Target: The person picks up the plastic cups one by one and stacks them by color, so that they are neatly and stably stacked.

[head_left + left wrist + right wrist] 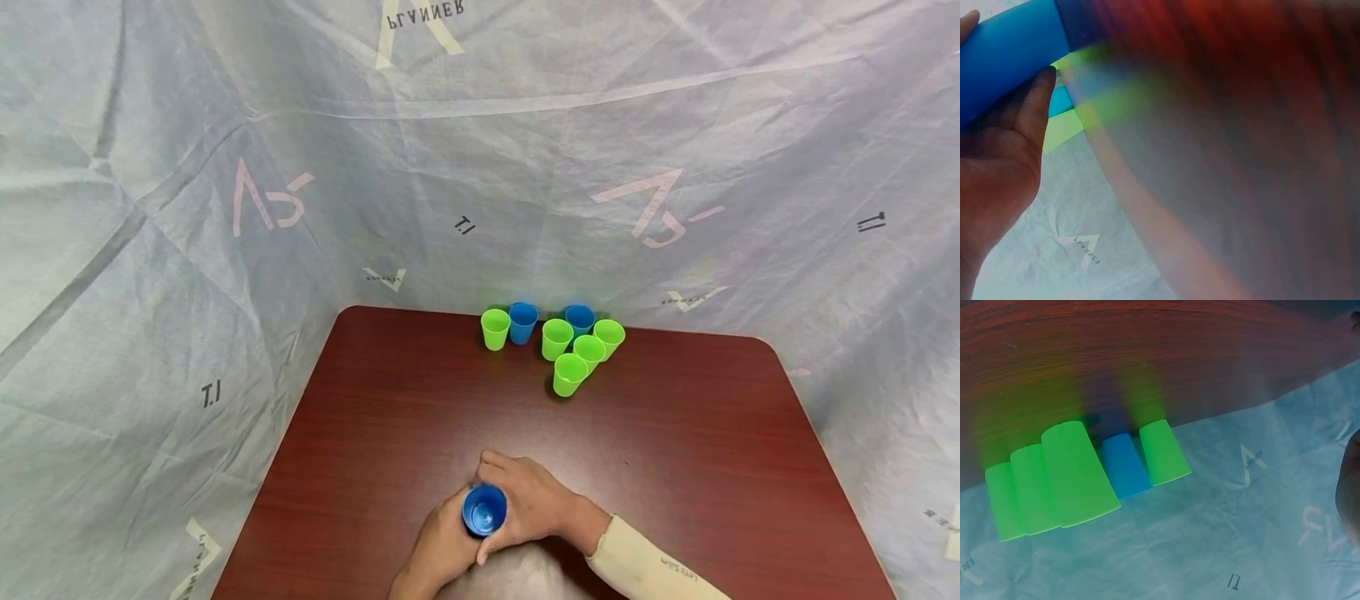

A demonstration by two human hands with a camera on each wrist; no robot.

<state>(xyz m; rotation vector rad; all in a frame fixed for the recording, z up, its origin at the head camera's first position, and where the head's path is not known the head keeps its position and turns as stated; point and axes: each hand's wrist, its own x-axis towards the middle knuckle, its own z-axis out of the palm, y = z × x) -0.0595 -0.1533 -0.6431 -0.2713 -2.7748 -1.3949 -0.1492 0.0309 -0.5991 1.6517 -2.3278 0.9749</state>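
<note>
Near the table's front edge, a blue cup point(483, 510) is held upright between both hands, its open mouth facing up. My left hand point(444, 537) grips it from the left side. From the right, my right hand point(532, 500) curls round it, the thumb at the near side and the fingers at the far side. The left wrist view shows the blue cup point(1010, 53) large, with the left hand point(1004, 150) against its wall. Only a sliver of the right hand point(1350, 487) appears in the right wrist view.
At the table's point(360, 433) back edge stand a green cup point(495, 330) and a blue cup point(522, 323) side by side. To their right, several green cups point(570, 375) cluster with another blue cup point(580, 317). Grey printed cloth point(525, 167) hangs behind and at both sides.
</note>
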